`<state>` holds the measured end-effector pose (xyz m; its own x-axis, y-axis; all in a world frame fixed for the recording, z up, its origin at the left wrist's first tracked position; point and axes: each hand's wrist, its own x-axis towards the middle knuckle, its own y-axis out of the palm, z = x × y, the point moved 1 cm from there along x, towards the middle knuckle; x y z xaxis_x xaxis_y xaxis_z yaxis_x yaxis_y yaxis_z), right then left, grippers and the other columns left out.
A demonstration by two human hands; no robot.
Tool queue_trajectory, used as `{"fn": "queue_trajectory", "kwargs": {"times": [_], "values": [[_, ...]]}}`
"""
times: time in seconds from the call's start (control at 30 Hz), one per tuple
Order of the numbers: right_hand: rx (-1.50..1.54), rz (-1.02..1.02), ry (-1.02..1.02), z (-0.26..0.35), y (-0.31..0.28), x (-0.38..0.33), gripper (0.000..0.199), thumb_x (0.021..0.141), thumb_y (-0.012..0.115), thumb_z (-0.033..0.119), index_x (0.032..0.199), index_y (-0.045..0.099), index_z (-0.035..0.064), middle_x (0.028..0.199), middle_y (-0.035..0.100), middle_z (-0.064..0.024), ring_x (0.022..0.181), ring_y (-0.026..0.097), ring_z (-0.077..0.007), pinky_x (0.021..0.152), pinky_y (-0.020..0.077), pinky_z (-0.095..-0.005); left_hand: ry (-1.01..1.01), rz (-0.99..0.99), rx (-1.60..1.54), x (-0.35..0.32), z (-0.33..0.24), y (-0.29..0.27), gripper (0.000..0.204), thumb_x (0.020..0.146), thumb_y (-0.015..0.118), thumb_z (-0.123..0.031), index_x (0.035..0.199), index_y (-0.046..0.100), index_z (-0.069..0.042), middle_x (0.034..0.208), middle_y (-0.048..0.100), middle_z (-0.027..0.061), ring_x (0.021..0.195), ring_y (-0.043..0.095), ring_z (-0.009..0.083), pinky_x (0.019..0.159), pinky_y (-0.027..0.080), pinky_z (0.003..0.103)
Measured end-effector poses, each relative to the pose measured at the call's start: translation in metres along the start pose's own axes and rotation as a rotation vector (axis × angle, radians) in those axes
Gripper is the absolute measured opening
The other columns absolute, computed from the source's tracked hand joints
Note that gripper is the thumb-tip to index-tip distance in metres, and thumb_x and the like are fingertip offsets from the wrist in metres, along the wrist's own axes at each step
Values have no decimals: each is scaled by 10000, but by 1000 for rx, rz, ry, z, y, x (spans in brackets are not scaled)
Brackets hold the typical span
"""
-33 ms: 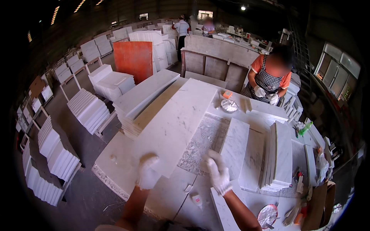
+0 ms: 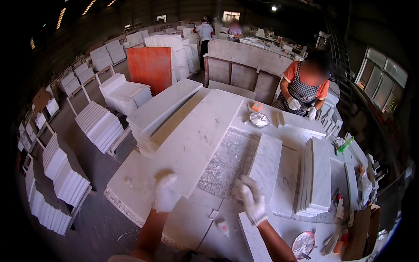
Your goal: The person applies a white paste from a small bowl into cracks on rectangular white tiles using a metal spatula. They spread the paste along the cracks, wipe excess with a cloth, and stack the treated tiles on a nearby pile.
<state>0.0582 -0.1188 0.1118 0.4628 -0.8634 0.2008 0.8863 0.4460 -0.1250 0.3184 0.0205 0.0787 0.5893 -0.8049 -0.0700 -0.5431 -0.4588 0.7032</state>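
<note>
My left hand (image 2: 166,193), in a white glove, has its partly blurred fingers closed at the near end of a long white marble slab (image 2: 187,144) with grey veins. That slab lies lengthwise across the bench. To the right, my gloved right hand (image 2: 253,201) hovers with fingers loosely apart and nothing visible in them. It is close to a narrower veined marble strip (image 2: 267,161) and the near end of a rough, grey, crumb-covered patch (image 2: 229,159). A small white bottle (image 2: 223,228) and a white chip (image 2: 213,214) lie on the bench between my forearms.
Stacked slabs (image 2: 163,107) stand left of the long slab, more strips (image 2: 321,174) at right. A bowl of white paste (image 2: 259,119) sits far off, a red-rimmed bowl (image 2: 303,244) near my right forearm. A co-worker (image 2: 303,85) in a checked apron stands across the bench.
The long slab has shifted slightly left and away, my left hand moving with it. My right hand has moved a little to the right and nearer.
</note>
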Motion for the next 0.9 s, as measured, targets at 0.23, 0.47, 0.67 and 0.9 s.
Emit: {"fn": "queue_trajectory", "kwargs": {"times": [0.23,0.47,0.67,0.9], "values": [[-134,-470,349,-117,-110,-152,313,996,570,175,1214,559,-49,993,684,-113,791,679,-160,687,536,-268,22,-60,-34,76,-31,26,235,900,627,-140,1100,625,-16,1072,653,97,1030,618,234,930,491,382],[-826,-735,287,-135,-105,-249,206,967,561,120,1111,630,-10,989,688,-141,827,687,-228,735,538,-324,14,-34,-10,135,-32,14,215,897,639,-147,1071,619,-22,1056,639,85,1008,612,226,914,487,374],[-930,-735,215,-131,-100,-241,198,961,560,114,1103,636,-2,996,688,-149,855,685,-256,760,538,-346,-14,-139,22,156,-33,7,157,906,634,-160,1017,613,-51,1015,613,64,944,605,205,855,493,353],[-982,-731,169,-129,-102,-247,192,954,558,107,1094,643,8,1005,688,-157,887,684,-289,789,538,-371,-17,-107,-8,176,-29,-27,216,924,628,-182,1085,621,-39,1063,639,62,966,618,181,836,509,336]]}}
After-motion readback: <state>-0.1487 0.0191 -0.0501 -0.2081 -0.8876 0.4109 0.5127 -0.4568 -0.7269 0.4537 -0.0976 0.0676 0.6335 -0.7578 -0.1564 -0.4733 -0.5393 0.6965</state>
